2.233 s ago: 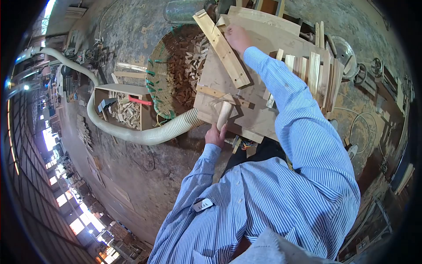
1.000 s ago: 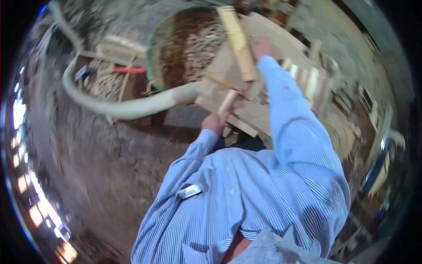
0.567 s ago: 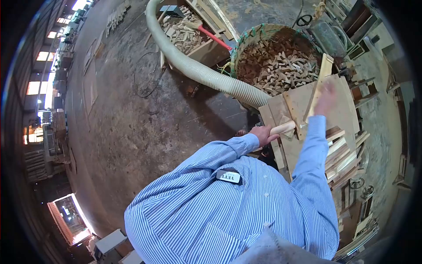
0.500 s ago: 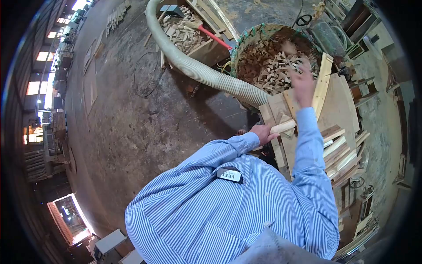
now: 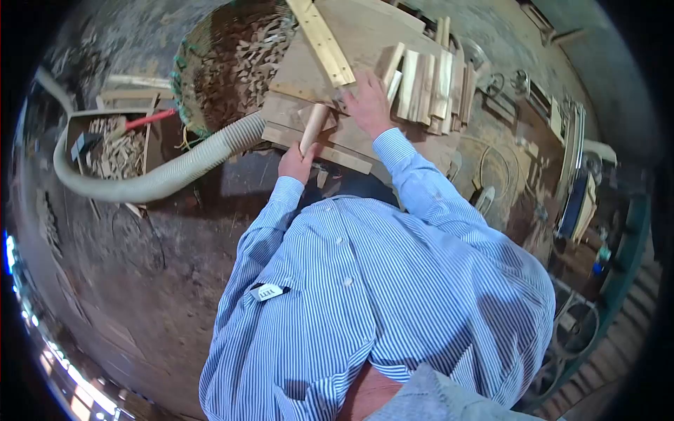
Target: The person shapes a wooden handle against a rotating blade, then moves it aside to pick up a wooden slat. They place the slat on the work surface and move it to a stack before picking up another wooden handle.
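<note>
My left hand (image 5: 296, 163) is wrapped round the lower end of a pale, rounded wooden handle (image 5: 314, 126) at the near edge of a wooden worktable (image 5: 302, 81). A small flat piece of wood (image 5: 328, 121) lies beside the handle's upper end. To the right, my right hand (image 5: 368, 104) reaches over the tabletop with its fingers stretched out, fingertips close to the near end of a yellowish wooden strip (image 5: 324, 45) with dark holes along it. Just right of that hand lie several cut wood pieces (image 5: 425, 88) side by side.
A round basket with a green rim (image 5: 181, 91) holds wood offcuts behind the table, on the left. A ribbed hose (image 5: 200, 158) runs from the table past a wooden box (image 5: 153, 130) of scraps with a red-handled tool (image 5: 151, 118). Machinery with wheels (image 5: 576, 316) stands at right.
The view has swung, so the table is now nearer the middle. My right hand has come back from over the basket to the tabletop. My left hand still grips the wooden handle.
</note>
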Available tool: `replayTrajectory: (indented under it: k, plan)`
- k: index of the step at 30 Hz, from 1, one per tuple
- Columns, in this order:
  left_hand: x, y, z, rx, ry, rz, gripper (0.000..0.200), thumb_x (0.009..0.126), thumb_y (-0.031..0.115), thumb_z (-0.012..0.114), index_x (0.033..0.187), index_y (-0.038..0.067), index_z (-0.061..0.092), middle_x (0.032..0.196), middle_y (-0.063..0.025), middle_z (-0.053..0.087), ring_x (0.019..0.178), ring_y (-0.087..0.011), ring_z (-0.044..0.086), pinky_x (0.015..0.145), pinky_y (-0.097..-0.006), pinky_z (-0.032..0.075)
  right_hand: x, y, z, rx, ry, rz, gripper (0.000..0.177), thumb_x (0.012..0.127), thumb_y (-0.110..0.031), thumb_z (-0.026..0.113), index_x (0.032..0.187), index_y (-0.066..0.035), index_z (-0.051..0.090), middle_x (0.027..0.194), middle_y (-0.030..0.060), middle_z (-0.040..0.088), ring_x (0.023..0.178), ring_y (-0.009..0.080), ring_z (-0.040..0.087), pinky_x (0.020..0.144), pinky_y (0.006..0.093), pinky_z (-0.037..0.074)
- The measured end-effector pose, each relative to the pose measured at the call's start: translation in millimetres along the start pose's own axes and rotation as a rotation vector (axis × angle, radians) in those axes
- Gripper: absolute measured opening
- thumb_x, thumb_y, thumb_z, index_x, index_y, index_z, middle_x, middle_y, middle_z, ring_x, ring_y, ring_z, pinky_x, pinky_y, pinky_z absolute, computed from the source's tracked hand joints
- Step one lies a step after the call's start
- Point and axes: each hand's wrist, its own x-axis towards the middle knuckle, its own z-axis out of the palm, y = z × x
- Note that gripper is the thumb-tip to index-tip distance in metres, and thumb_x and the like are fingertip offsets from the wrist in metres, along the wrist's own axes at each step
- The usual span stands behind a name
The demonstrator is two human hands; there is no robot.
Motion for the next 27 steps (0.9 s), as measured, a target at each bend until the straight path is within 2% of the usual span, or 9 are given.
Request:
replayTrajectory:
  k: [3,7,9,11,15,18,22,24,27]
  plan:
    - [1.5,-19.8,-1.5,-0.028,-0.027,0.066,0.061,0.094,0.058,0.062,0.105,-0.002,0.063,0.097,-0.0287,0.07,0.095,-0.0478,0.067,0.08,-0.0528,0.052,-2.7,28.5,-10.4,-0.156,0.122,-0.008,0.048,0.086,-0.027,0.072,0.124,-0.001,0.059,0.121,0.0215,0.059,0.116,0.0407,0.055,0.1,0.051,0.044]
    - [-19.6,-30.0,-10.4,-0.04,-0.093,0.074,0.058,0.094,0.055,0.064,0.102,-0.003,0.059,0.098,-0.03,0.069,0.093,-0.0493,0.066,0.079,-0.0539,0.051,3.2,45.7,-19.1,-0.339,0.051,0.142,0.043,0.087,-0.031,0.073,0.118,-0.004,0.061,0.122,0.0159,0.06,0.117,0.0347,0.056,0.095,0.0518,0.045]
    - [-31.0,-35.2,-15.5,-0.015,-0.097,0.074,0.057,0.094,0.054,0.065,0.1,-0.003,0.058,0.098,-0.0296,0.068,0.093,-0.0489,0.065,0.079,-0.0535,0.05,8.3,51.0,-13.3,-0.385,-0.045,0.179,0.044,0.088,-0.033,0.073,0.121,-0.006,0.061,0.122,0.0149,0.061,0.12,0.0337,0.055,0.097,0.0512,0.045]
    - [-41.3,-32.6,-20.9,-0.01,-0.117,0.04,0.056,0.093,0.053,0.066,0.098,-0.003,0.057,0.096,-0.0285,0.068,0.092,-0.0477,0.065,0.079,-0.0518,0.051,11.6,59.2,8.8,-0.467,0.052,-0.11,0.043,0.089,-0.031,0.071,0.121,-0.006,0.061,0.12,0.0138,0.062,0.122,0.0328,0.055,0.1,0.0524,0.044]
    - [-53.9,-39.0,-19.8,-0.01,-0.122,-0.044,0.056,0.093,0.052,0.067,0.1,-0.002,0.057,0.098,-0.0268,0.067,0.093,-0.0441,0.066,0.08,-0.0487,0.051,18.3,44.2,12.8,-0.248,0.018,-0.233,0.046,0.093,-0.032,0.067,0.129,-0.005,0.06,0.131,0.0174,0.059,0.129,0.0359,0.052,0.107,0.0527,0.042]
    - [-57.4,-49.5,-16.7,-0.043,-0.098,-0.065,0.057,0.092,0.053,0.068,0.104,-0.001,0.058,0.101,-0.0256,0.067,0.095,-0.0418,0.067,0.081,-0.0469,0.052,24.8,53.5,13.7,-0.099,0.04,-0.047,0.035,0.092,-0.026,0.067,0.118,-0.003,0.063,0.117,0.0174,0.065,0.111,0.0375,0.06,0.097,0.0469,0.048]
    - [-60.1,-54.9,-12.2,-0.137,-0.1,-0.099,0.057,0.093,0.053,0.067,0.11,-0.001,0.058,0.104,-0.0236,0.067,0.097,-0.0397,0.067,0.084,-0.0453,0.052,43.9,66.7,4.4,-0.178,0.038,0.056,0.031,0.092,-0.029,0.067,0.109,-0.004,0.069,0.106,0.017,0.07,0.105,0.0372,0.064,0.095,0.0491,0.049]
    - [-57.3,-48.3,-13.5,-0.096,-0.096,-0.104,0.056,0.094,0.051,0.067,0.113,-0.001,0.058,0.106,-0.0232,0.067,0.098,-0.0391,0.067,0.084,-0.0452,0.052,58.5,62.5,-6.0,-0.33,-0.151,0.157,0.031,0.094,-0.033,0.065,0.1,-0.004,0.074,0.098,0.0172,0.073,0.1,0.0372,0.066,0.095,0.0492,0.049]
    - [-54.5,-25.1,-15.4,-0.066,-0.021,-0.071,0.055,0.095,0.047,0.068,0.119,-0.001,0.058,0.109,-0.0226,0.067,0.098,-0.0378,0.067,0.085,-0.0449,0.052,74.1,50.4,-9.7,-0.455,-0.275,0.245,0.034,0.092,-0.039,0.067,0.098,-0.006,0.073,0.096,0.0161,0.073,0.1,0.0379,0.068,0.09,0.0472,0.052]
